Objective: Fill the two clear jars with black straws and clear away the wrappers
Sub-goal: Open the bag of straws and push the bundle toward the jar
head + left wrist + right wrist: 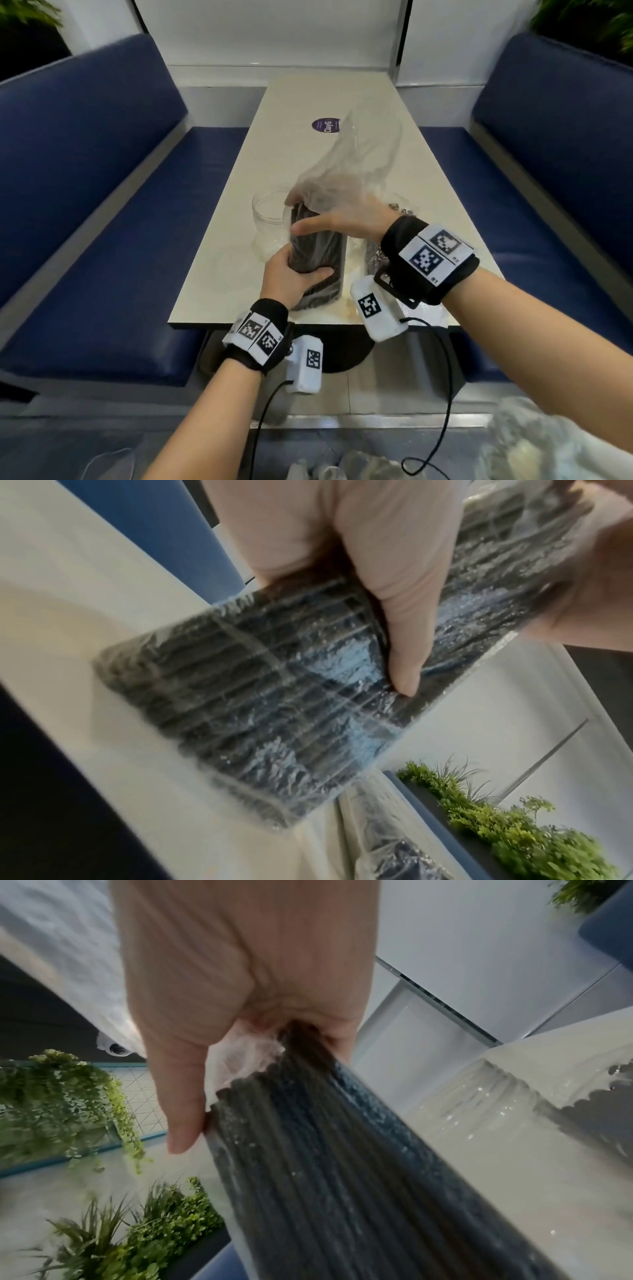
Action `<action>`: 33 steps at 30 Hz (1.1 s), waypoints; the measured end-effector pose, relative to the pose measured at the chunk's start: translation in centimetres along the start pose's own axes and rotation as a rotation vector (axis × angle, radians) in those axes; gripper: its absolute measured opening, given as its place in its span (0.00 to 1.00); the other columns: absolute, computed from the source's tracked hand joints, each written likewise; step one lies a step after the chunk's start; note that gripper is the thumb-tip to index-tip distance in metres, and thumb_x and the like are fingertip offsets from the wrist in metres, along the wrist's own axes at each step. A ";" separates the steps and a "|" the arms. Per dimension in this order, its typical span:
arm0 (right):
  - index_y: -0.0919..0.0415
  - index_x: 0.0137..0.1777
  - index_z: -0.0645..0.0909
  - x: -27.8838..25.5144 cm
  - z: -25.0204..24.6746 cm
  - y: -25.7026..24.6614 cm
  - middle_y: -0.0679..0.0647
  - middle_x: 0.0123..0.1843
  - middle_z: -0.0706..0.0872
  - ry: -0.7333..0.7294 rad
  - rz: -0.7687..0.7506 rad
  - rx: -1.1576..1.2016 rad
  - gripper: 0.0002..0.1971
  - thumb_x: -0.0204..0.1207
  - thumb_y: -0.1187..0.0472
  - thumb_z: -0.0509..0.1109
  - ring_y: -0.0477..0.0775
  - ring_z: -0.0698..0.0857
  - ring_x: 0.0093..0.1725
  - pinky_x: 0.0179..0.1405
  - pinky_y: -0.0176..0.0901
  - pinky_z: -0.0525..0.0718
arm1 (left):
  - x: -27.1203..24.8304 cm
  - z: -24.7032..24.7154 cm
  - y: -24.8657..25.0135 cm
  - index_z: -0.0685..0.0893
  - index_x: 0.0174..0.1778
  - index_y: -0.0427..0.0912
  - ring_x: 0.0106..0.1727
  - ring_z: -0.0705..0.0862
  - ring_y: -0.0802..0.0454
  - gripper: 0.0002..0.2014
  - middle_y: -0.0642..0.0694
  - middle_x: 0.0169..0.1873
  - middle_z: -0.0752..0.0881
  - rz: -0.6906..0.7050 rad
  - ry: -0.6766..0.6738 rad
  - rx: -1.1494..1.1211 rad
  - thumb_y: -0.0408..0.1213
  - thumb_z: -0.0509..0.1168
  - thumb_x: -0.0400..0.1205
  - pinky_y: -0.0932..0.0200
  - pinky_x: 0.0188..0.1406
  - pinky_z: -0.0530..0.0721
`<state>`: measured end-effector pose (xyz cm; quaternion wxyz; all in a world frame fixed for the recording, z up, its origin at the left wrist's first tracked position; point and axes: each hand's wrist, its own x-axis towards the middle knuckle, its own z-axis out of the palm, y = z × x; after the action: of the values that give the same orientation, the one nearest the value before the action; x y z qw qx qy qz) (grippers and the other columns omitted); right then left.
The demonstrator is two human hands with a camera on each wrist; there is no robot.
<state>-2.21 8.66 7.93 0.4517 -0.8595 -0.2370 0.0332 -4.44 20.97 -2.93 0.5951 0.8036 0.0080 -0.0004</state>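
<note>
A bundle of black straws (317,253) in a clear wrapper stands upright on the white table (219,274) near its front edge. My left hand (298,274) grips its lower part, thumb (397,631) pressed across the wrapped straws (257,710). At the top end of the straws (325,1177), my right hand (339,219) holds the bundle with curled fingers (185,1110). The wrapper's loose open end (356,161) billows up over that hand. One clear jar (270,212) stands just behind and left of the bundle, seemingly without straws. I see no second jar for certain.
Another wrapped pack of black straws (375,255) lies on the table under my right wrist. A purple round sticker (326,125) marks the table's far half. Blue bench seats (113,240) flank both sides. Crumpled clear plastic (534,442) lies low at the right, below the table edge.
</note>
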 end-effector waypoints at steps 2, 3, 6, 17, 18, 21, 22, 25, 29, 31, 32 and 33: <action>0.50 0.47 0.80 0.5 0.3 0.3 0.51 0.49 0.84 0.020 -0.001 -0.016 0.13 0.65 0.58 0.78 0.51 0.82 0.54 0.55 0.36 0.79 | 0.2 -0.1 -0.1 0.80 0.51 0.44 0.50 0.82 0.53 0.21 0.50 0.45 0.84 0.008 -0.004 -0.002 0.33 0.80 0.66 0.69 0.42 0.78; 0.49 0.46 0.80 0.7 0.3 0.4 0.50 0.48 0.83 0.022 0.003 -0.018 0.12 0.65 0.57 0.78 0.51 0.82 0.53 0.55 0.40 0.80 | 0.3 -0.2 0.0 0.80 0.52 0.44 0.50 0.82 0.53 0.22 0.51 0.46 0.84 0.017 -0.006 -0.001 0.34 0.81 0.66 0.71 0.41 0.78; 0.47 0.45 0.80 0.8 0.5 0.4 0.44 0.45 0.82 0.004 0.034 0.007 0.11 0.65 0.56 0.78 0.49 0.81 0.54 0.56 0.41 0.80 | 0.5 -0.4 0.8 0.78 0.56 0.47 0.56 0.83 0.54 0.29 0.51 0.52 0.84 0.054 0.002 -0.052 0.36 0.83 0.62 0.63 0.54 0.80; 0.57 0.42 0.85 1.5 1.2 -0.3 0.45 0.38 0.84 0.005 0.030 -0.063 0.11 0.65 0.52 0.79 0.38 0.81 0.40 0.43 0.29 0.79 | 1.6 0.2 0.8 0.81 0.58 0.38 0.56 0.84 0.50 0.26 0.47 0.50 0.85 0.054 0.001 -0.109 0.32 0.81 0.65 0.58 0.58 0.82; 0.54 0.41 0.84 1.5 1.4 -0.1 0.43 0.38 0.84 0.007 0.053 -0.056 0.11 0.63 0.51 0.79 0.37 0.82 0.40 0.43 0.28 0.78 | 1.7 0.3 0.5 0.81 0.59 0.37 0.58 0.85 0.48 0.26 0.45 0.51 0.86 0.031 -0.007 -0.120 0.31 0.80 0.65 0.54 0.60 0.83; 0.50 0.40 0.84 1.1 1.4 0.3 0.41 0.39 0.85 0.044 0.085 0.035 0.12 0.60 0.52 0.82 0.35 0.83 0.41 0.42 0.24 0.77 | 1.7 0.3 -0.3 0.80 0.59 0.36 0.59 0.84 0.45 0.27 0.43 0.52 0.86 -0.011 -0.024 -0.136 0.29 0.80 0.65 0.49 0.62 0.83; 0.51 0.41 0.84 0.9 1.3 0.4 0.41 0.40 0.85 0.057 0.077 0.055 0.12 0.60 0.54 0.82 0.35 0.83 0.42 0.44 0.25 0.78 | 1.7 0.3 -0.5 0.80 0.59 0.36 0.58 0.84 0.45 0.27 0.44 0.51 0.86 -0.021 -0.029 -0.137 0.29 0.80 0.64 0.49 0.61 0.83; 0.51 0.45 0.84 0.6 1.3 0.5 0.44 0.45 0.86 0.072 0.075 0.051 0.15 0.59 0.54 0.82 0.39 0.83 0.48 0.53 0.32 0.81 | 1.7 0.4 -1.3 0.81 0.56 0.38 0.54 0.84 0.47 0.25 0.45 0.48 0.85 -0.062 -0.053 -0.145 0.27 0.81 0.64 0.53 0.57 0.82; 0.55 0.48 0.84 0.6 1.6 0.6 0.48 0.48 0.87 0.074 0.057 0.058 0.19 0.57 0.54 0.83 0.42 0.84 0.50 0.56 0.33 0.82 | 1.5 0.6 -2.3 0.81 0.55 0.39 0.54 0.84 0.46 0.26 0.45 0.48 0.85 -0.081 -0.061 -0.121 0.28 0.81 0.63 0.54 0.55 0.82; 0.55 0.49 0.82 0.5 1.4 0.5 0.44 0.46 0.85 0.091 0.035 0.047 0.19 0.59 0.57 0.83 0.41 0.83 0.49 0.50 0.23 0.78 | 1.4 0.8 -2.6 0.81 0.57 0.36 0.56 0.84 0.45 0.27 0.45 0.49 0.85 -0.090 -0.056 -0.093 0.29 0.81 0.63 0.54 0.56 0.82; 0.54 0.49 0.81 0.4 1.3 0.5 0.41 0.44 0.84 0.096 0.026 0.034 0.19 0.59 0.59 0.83 0.39 0.82 0.48 0.49 0.22 0.77 | 1.2 0.9 -2.7 0.81 0.58 0.35 0.57 0.84 0.44 0.28 0.45 0.49 0.85 -0.089 -0.057 -0.079 0.29 0.81 0.63 0.54 0.57 0.82; 0.54 0.47 0.81 0.3 1.2 0.4 0.39 0.43 0.83 0.092 0.015 0.023 0.17 0.60 0.60 0.82 0.38 0.81 0.47 0.49 0.24 0.77 | 1.1 0.8 -2.7 0.81 0.59 0.35 0.58 0.84 0.44 0.28 0.45 0.49 0.84 -0.079 -0.059 -0.063 0.30 0.81 0.63 0.54 0.57 0.81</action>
<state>-2.09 9.54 6.98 0.4716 -0.8567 -0.2089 -0.0002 -3.38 20.99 -5.76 0.6197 0.7831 0.0223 -0.0473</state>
